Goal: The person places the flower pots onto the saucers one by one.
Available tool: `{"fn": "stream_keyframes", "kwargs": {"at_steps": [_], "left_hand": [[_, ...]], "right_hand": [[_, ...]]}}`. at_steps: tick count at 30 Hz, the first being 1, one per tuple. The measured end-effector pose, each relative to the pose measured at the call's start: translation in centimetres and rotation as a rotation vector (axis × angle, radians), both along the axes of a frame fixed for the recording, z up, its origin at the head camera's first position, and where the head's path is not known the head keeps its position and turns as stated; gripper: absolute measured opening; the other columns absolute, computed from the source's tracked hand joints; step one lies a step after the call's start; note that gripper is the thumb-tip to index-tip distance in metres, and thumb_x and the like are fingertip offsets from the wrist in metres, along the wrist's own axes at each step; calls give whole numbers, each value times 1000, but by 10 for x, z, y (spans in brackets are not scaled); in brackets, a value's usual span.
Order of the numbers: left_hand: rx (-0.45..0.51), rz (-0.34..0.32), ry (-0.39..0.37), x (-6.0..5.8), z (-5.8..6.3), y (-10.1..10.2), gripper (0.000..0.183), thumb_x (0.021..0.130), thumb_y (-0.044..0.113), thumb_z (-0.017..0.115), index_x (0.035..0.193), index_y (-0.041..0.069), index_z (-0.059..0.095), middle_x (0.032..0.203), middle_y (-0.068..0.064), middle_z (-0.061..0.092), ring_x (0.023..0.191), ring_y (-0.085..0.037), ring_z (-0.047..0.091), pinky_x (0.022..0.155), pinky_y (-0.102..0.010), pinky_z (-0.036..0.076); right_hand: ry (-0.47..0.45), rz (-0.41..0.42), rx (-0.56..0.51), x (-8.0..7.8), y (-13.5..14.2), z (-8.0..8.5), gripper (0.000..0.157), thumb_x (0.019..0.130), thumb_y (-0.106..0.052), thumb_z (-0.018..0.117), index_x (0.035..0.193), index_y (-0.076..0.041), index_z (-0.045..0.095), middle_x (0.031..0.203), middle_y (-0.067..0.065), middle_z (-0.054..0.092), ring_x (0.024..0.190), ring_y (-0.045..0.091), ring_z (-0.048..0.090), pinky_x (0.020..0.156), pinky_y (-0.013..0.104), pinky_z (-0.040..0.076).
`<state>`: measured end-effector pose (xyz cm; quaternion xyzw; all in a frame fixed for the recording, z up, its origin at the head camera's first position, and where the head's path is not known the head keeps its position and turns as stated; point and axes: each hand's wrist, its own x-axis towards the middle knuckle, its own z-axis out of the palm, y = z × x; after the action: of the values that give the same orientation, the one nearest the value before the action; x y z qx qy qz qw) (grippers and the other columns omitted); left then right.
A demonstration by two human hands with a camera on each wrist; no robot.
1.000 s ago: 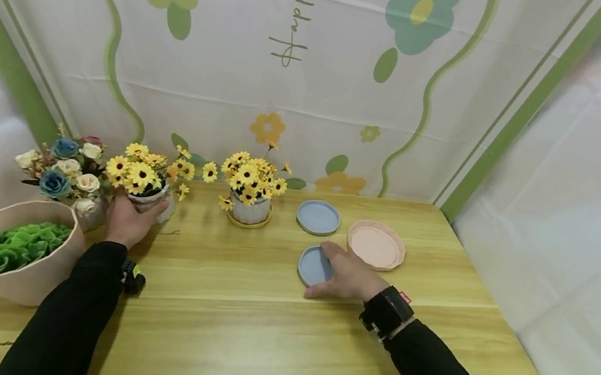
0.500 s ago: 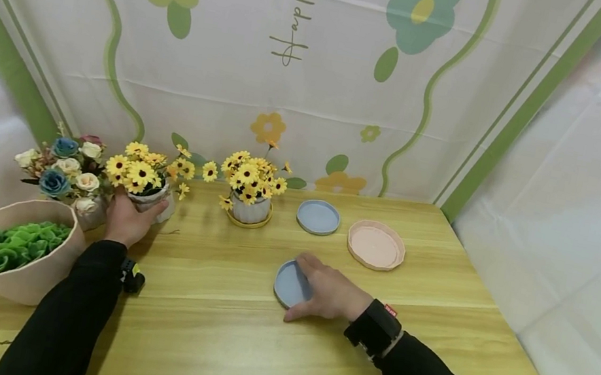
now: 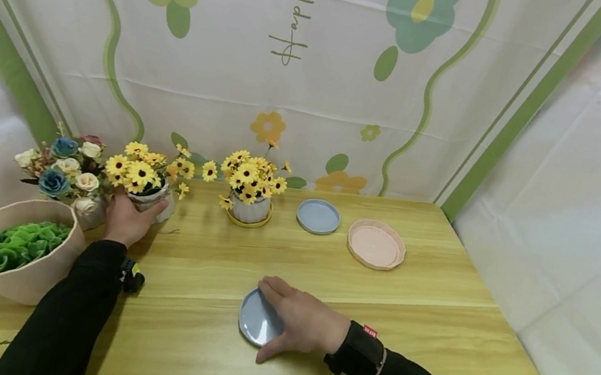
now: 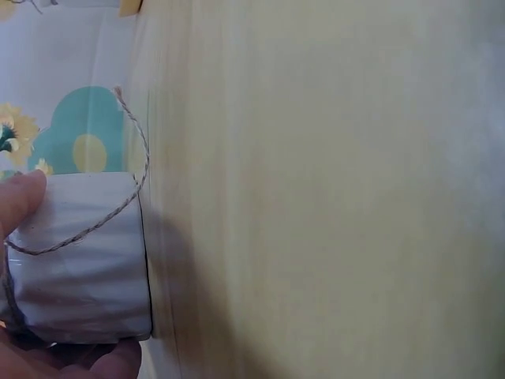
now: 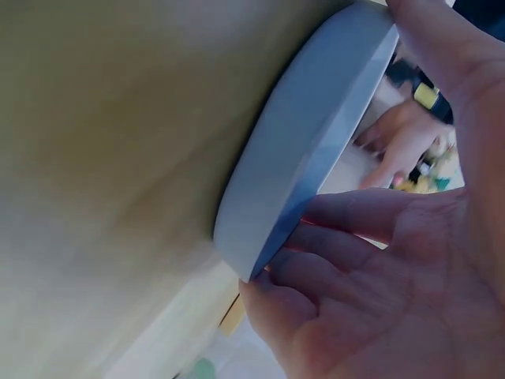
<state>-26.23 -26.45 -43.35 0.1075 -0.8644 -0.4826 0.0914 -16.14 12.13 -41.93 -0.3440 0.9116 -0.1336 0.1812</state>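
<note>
A: Which step is in hand, please?

B: Nearest, at the lower middle of the frame, the right grip (image 3: 306,323) holds a blue plate (image 3: 256,319) by its rim, thumb on one side, fingers on the other. Farther, at the left, the left grip (image 3: 129,222) is curled round a white pot (image 4: 87,276) with yellow flowers (image 3: 142,173). So I judge that the step is to hold plate and pot together, one in each grip.

A: What does the next move call for?

B: In my opinion, a level plate, an upright pot, and attention to the loose string (image 4: 147,158), which could catch.

A: And what is hard to see?

B: I cannot tell whether the held plate touches the bench (image 3: 189,354). At lower left, a pink pot (image 3: 36,283) partly covers the one under the roses (image 3: 62,167). The left wrist view cuts the left grip at its edge. Farther, right of centre, the pink plate (image 3: 376,245) is fully seen, but the yellow saucer (image 3: 248,225) is mostly under the second flower pot (image 3: 249,209). Behind, on the cloth (image 3: 193,77), the writing (image 3: 292,20) is cut by the top edge.
</note>
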Motion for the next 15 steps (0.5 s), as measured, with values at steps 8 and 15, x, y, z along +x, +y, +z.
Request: {"fn": "stream_keyframes", "kwargs": {"at_steps": [8, 15], "left_hand": [[-1, 6, -9, 3, 0, -1, 105, 103, 44, 67, 170, 13, -7, 174, -32, 8, 160, -55, 8, 129, -72, 18], [-22, -58, -11, 7, -1, 0, 104, 105, 45, 63, 170, 15, -12, 174, -31, 4, 159, -56, 10, 129, -71, 19]], "right_hand": [[35, 39, 21, 8, -8, 1, 123, 77, -67, 86, 169, -12, 27, 175, 9, 28, 152, 29, 46, 123, 41, 48], [43, 42, 26, 7, -7, 0, 123, 77, -67, 86, 168, -11, 27, 175, 9, 29, 150, 28, 48, 121, 40, 49]]}}
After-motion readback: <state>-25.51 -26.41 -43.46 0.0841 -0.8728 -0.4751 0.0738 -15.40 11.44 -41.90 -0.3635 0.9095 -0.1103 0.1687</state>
